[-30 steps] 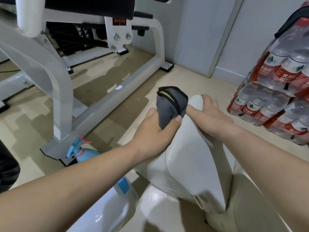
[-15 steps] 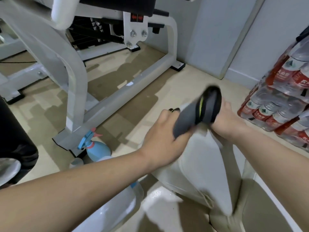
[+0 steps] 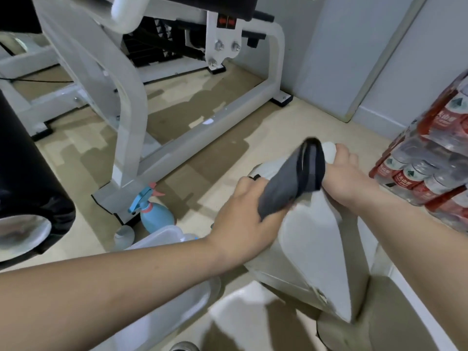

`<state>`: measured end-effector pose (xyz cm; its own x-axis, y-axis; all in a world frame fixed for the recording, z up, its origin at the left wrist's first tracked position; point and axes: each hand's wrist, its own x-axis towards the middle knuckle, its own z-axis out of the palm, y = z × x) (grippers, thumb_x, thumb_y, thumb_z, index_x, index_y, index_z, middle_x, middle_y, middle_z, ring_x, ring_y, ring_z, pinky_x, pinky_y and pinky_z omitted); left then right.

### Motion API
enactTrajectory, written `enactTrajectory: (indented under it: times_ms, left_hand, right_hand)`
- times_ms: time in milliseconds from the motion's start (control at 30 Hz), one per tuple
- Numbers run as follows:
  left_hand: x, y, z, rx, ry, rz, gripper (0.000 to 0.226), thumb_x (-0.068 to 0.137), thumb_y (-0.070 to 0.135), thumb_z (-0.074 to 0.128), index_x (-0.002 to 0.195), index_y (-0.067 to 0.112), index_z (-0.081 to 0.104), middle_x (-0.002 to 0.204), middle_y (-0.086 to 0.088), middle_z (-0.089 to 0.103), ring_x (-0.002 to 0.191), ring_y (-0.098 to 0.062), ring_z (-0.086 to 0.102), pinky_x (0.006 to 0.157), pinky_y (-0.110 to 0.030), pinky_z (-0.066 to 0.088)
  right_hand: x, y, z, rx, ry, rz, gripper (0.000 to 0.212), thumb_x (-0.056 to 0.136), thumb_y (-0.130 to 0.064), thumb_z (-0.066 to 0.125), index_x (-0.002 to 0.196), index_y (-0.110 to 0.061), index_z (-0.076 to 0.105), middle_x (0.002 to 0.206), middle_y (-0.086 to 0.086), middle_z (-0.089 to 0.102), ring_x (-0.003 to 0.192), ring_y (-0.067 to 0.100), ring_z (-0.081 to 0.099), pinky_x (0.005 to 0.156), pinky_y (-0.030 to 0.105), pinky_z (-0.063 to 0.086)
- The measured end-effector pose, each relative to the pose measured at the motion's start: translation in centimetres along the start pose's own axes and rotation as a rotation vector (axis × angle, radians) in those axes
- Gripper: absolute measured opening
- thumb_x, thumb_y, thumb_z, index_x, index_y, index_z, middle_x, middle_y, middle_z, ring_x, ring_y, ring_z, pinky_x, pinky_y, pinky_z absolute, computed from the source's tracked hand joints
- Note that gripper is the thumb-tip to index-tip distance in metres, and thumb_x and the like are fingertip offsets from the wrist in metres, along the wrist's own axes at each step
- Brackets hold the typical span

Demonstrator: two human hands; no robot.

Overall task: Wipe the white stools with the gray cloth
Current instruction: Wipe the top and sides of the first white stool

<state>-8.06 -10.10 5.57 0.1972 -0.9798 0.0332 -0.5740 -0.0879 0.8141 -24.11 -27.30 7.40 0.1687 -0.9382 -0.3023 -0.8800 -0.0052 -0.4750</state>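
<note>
A white stool (image 3: 311, 252) is tipped up in front of me, its leg end pointing away toward the floor. My right hand (image 3: 347, 178) grips that far end of the stool. My left hand (image 3: 243, 221) holds the gray cloth (image 3: 291, 183), which has a black edge, and presses it against the stool's upper side just beside my right hand. The cloth sticks up between both hands. Part of another white stool surface (image 3: 240, 312) shows below.
A white exercise machine frame (image 3: 192, 145) stands on the beige floor to the left and behind. A blue spray bottle (image 3: 154, 214) sits by its foot. Packs of water bottles (image 3: 430, 168) are stacked on the right. A black padded roller (image 3: 25, 193) is at far left.
My left hand has slid the cloth back and forth along the stool's far end; the cloth now lies lower and more to the left. My right hand keeps its grip.
</note>
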Motion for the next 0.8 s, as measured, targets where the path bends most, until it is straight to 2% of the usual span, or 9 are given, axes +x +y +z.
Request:
enactTrajectory:
  times_ms: [133,233,300,400,467,500,633,733,800]
  left_hand:
    - [0.9,-7.3,-1.9,0.25,-0.138,-0.281,0.021,0.088,0.039,0.051,0.109,0.039,0.05,0.113,0.001,0.051,0.099,-0.025,0.061,0.088,-0.043,0.054]
    - [3.5,-7.6,-1.9,0.15,-0.011,-0.538,0.025,0.102,0.042,0.049,0.098,0.02,0.061,0.107,-0.009,0.068,0.092,-0.027,0.065,0.084,-0.035,0.053]
    - [5.9,-4.9,-1.5,0.007,0.088,-0.419,0.028,0.105,0.044,0.049,0.098,0.021,0.063,0.101,-0.004,0.07,0.094,-0.025,0.067,0.082,-0.035,0.051]
    - [9.8,-0.2,-0.5,0.041,-0.016,-0.143,0.056,0.097,0.049,0.051,0.15,0.034,0.042,0.14,-0.002,0.062,0.125,-0.028,0.059,0.1,-0.038,0.048]
    - [11.9,1.8,0.1,-0.01,-0.181,-0.197,0.076,0.086,0.054,0.051,0.158,0.05,0.029,0.16,-0.003,0.045,0.141,-0.029,0.047,0.113,-0.041,0.04]
    - [12.7,2.3,0.3,-0.117,-0.247,-0.278,0.076,0.081,0.06,0.053,0.155,0.046,0.04,0.16,-0.006,0.047,0.135,-0.028,0.052,0.11,-0.038,0.041]
    - [14.2,3.1,0.8,-0.429,-0.447,-0.441,0.067,0.083,0.085,0.055,0.121,0.033,0.073,0.12,0.004,0.076,0.101,-0.011,0.069,0.09,-0.024,0.05]
    - [14.6,1.8,2.8,-0.292,-0.115,-0.177,0.049,0.101,0.059,0.057,0.082,0.015,0.068,0.072,0.008,0.064,0.065,-0.003,0.058,0.057,-0.021,0.044]
    - [14.8,-0.5,3.4,-0.12,-0.043,-0.118,0.05,0.103,0.053,0.054,0.074,0.012,0.053,0.066,0.003,0.056,0.059,-0.011,0.052,0.056,-0.029,0.038]
  right_hand:
    - [-0.8,-1.0,0.9,-0.034,-0.003,-0.027,0.09,0.091,-0.075,0.038,0.164,-0.027,0.016,0.161,0.007,0.032,0.14,0.037,0.042,0.096,0.05,0.034]
    - [-1.1,-1.3,1.4,-0.077,0.02,-0.048,0.087,0.092,-0.076,0.036,0.162,-0.026,0.02,0.155,0.005,0.036,0.136,0.035,0.044,0.091,0.046,0.031]
    - [-1.0,-1.2,1.6,-0.098,0.03,-0.054,0.085,0.092,-0.077,0.035,0.159,-0.026,0.023,0.153,0.005,0.038,0.134,0.036,0.045,0.09,0.046,0.031]
    - [-0.7,-0.9,1.6,-0.125,0.039,-0.052,0.086,0.093,-0.08,0.033,0.159,-0.025,0.024,0.153,0.006,0.038,0.137,0.036,0.045,0.09,0.046,0.032]
    - [-0.5,-0.6,1.3,-0.129,0.035,-0.021,0.084,0.095,-0.078,0.032,0.157,-0.021,0.03,0.143,0.008,0.039,0.136,0.036,0.046,0.09,0.045,0.032]
    - [-0.3,-0.4,1.0,-0.133,0.03,0.0,0.083,0.096,-0.076,0.031,0.155,-0.018,0.033,0.136,0.009,0.039,0.135,0.036,0.047,0.09,0.044,0.033]
    - [0.3,0.6,0.5,-0.103,0.028,0.019,0.085,0.096,-0.074,0.032,0.162,-0.022,0.021,0.155,0.006,0.035,0.141,0.033,0.043,0.09,0.045,0.03]
    - [0.4,0.6,0.2,-0.079,0.023,0.009,0.087,0.096,-0.074,0.033,0.165,-0.025,0.014,0.163,0.004,0.031,0.143,0.033,0.042,0.093,0.046,0.031]
    - [0.4,0.6,0.1,-0.07,0.018,0.009,0.086,0.096,-0.074,0.035,0.164,-0.025,0.017,0.161,0.004,0.033,0.14,0.033,0.044,0.093,0.046,0.032]
